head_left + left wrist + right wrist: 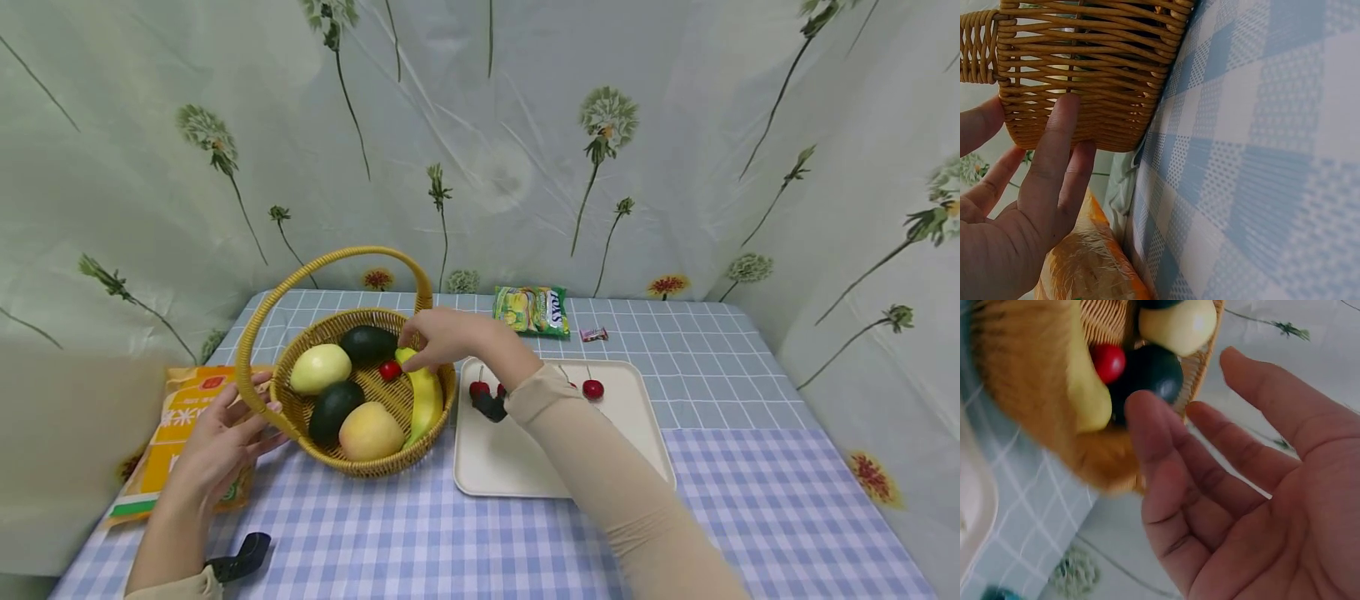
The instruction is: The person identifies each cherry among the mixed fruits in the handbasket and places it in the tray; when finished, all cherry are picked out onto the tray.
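Observation:
A yellow wicker basket [360,469] with a tall handle stands left of centre. Inside lie a banana [426,402], a peach [371,432], two dark green avocado-like fruits [335,410], a pale yellow-green fruit [321,369] and a red cherry [390,370]. My left hand [217,446] is at the basket's left side, fingers [1060,125] extended against the weave near the handle's base. Over the basket's right rim hovers my right hand [450,335]. In the right wrist view its fingers are loosely bent with nothing between thumb and fingers; the cherry [1109,363] lies apart from them.
To the right is a cream tray [517,467] holding several cherries [592,389], partly hidden by my right forearm. A green snack bag [531,311] and a small wrapped candy [594,334] lie behind it. An orange food bag [183,408] lies at the left.

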Available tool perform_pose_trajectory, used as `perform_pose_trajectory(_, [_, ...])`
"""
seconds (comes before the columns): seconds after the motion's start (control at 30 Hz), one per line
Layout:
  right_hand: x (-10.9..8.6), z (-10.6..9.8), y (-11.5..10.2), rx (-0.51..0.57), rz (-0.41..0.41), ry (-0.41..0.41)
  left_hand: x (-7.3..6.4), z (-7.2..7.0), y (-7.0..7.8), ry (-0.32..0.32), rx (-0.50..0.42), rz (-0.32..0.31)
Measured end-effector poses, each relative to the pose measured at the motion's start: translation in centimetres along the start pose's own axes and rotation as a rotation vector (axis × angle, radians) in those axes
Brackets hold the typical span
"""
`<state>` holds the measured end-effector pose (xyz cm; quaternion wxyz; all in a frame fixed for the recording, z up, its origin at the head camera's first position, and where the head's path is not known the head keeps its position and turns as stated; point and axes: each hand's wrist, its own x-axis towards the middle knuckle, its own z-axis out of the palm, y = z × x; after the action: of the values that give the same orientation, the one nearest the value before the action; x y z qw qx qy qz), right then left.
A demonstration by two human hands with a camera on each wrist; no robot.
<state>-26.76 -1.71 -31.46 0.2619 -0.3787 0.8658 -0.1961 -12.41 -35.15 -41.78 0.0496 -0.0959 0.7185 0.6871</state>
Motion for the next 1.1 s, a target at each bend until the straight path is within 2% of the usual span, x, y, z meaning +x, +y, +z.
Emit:
perform_pose_trajectory(0.13, [2.0,0.2,-1.3,0.009,0.053,-0.050,0.1,0.0,0.1,0.001,-0.012,-0.006])
perform_pose_trajectory(0.33, [4.4,0.6,-2.4,0.096,0.107,-0.134,0.1,0.0,0.0,0.002,-0.034,-0.001])
perform_pose_trajectory(0.43, [5.2,0.8,-2.6,0.123,0.173,-0.161,0.2,0.1,0.1,0.001,-0.039,0.002])
perform_pose_trajectory(0.57, [5.9,1.0,-2.9,0.082,0.271,-0.175,0.2,0.2,0.1,-0.006,-0.036,0.007])
perform_pose_trajectory(0.7, [6.6,1.2,-3.6,-0.022,0.326,-0.204,0.2,0.2,-0.1,-0.003,-0.020,-0.003])
perform_pose_trajectory(0.8, [6.9,1.3,-4.0,-0.072,0.332,-0.221,0.2,0.2,-0.1,0.007,-0.002,-0.015])
perform_pose_trajectory(0.93, [7.2,1.6,-3.9,-0.086,0.313,-0.229,0.3,0.2,0.0,0.013,0.017,-0.020])
perform_pose_trajectory(1.1, [7.1,1.9,-3.5,0.000,0.281,-0.221,0.2,0.2,0.1,0.010,0.001,-0.020])
